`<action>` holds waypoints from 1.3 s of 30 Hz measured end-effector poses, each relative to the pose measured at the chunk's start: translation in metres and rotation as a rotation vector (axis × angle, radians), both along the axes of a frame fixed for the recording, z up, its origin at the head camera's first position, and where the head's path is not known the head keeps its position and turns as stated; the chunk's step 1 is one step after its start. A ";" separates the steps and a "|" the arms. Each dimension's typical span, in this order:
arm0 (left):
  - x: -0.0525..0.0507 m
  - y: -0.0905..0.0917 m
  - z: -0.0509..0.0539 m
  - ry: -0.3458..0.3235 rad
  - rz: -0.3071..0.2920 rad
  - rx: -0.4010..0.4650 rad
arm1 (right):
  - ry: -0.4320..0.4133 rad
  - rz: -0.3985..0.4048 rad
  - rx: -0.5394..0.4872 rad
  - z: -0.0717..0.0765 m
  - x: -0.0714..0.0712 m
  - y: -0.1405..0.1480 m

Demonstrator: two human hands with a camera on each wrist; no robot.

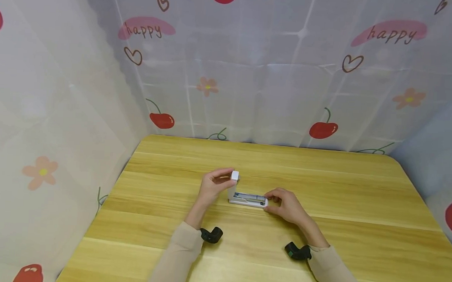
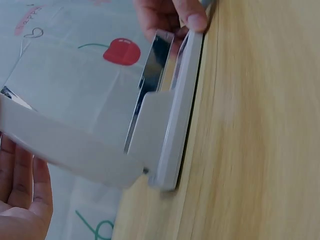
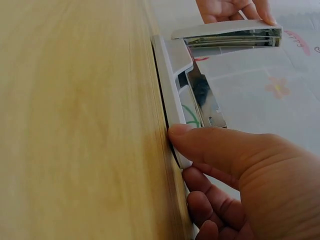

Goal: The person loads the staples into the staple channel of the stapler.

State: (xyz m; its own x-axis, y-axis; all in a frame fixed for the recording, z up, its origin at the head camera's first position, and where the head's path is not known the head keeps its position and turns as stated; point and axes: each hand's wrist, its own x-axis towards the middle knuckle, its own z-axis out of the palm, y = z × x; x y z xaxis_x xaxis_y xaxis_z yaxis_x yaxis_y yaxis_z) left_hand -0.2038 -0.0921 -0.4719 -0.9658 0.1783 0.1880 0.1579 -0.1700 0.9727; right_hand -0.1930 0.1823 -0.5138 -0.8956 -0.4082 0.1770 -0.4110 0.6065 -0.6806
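Note:
A white stapler [image 1: 247,203] lies opened wide on the table, its top arm standing up from the hinge at the left end. My left hand [image 1: 211,186] pinches the raised top arm [image 3: 227,31] near its free end between thumb and fingers. At the other end of the stapler, my right hand [image 1: 288,206] holds the base [image 3: 170,87], thumb on the near side and fingers around the end. The metal staple channel [image 2: 155,62] shows above the base. In the left wrist view, the top arm partly covers the left fingers.
The wooden table [image 1: 152,188] has rounded far corners. Behind it hangs a pale curtain [image 1: 258,96] printed with cherries, hearts and flowers, which also covers the left side. A black wrist camera [image 1: 211,235] sits at the left wrist and another camera [image 1: 297,252] at the right.

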 end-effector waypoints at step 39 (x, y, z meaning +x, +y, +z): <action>0.014 0.084 -0.016 0.094 0.050 -0.668 | -0.017 -0.009 0.021 -0.003 -0.002 0.000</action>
